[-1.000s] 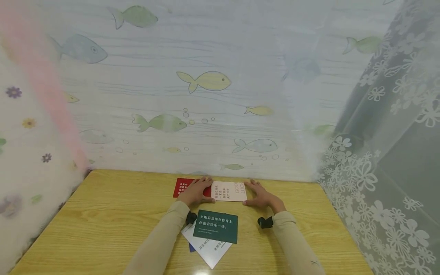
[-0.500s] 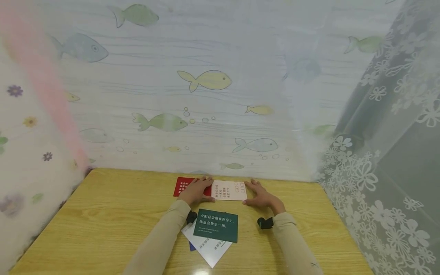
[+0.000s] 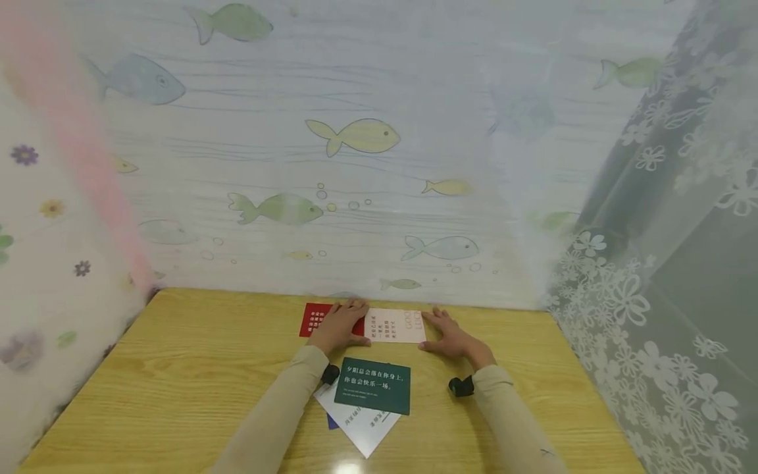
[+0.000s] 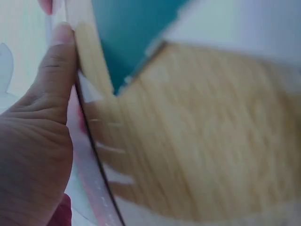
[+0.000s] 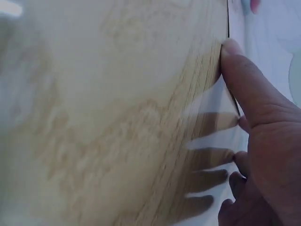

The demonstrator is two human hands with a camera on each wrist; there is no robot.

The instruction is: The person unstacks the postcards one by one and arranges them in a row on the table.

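Observation:
A red card (image 3: 312,320) and a pale pink card (image 3: 392,326) lie side by side near the table's far edge. My left hand (image 3: 339,327) rests across the red card, thumb and fingertips reaching the line where the two meet. At the pink card's right end, my right hand (image 3: 451,338) touches its corners with spread thumb and fingers. The left wrist view shows the left thumb (image 4: 55,70) along a card's edge; in the right wrist view the right thumb (image 5: 254,84) presses near an edge. The left hand covers part of the red card.
Nearer me, a dark green card (image 3: 373,387) lies over a tilted white card (image 3: 364,431), with a blue corner (image 3: 332,422) showing beneath. A fish-print curtain (image 3: 355,197) hangs behind the wooden table (image 3: 195,368), and lace (image 3: 651,368) hangs at the right.

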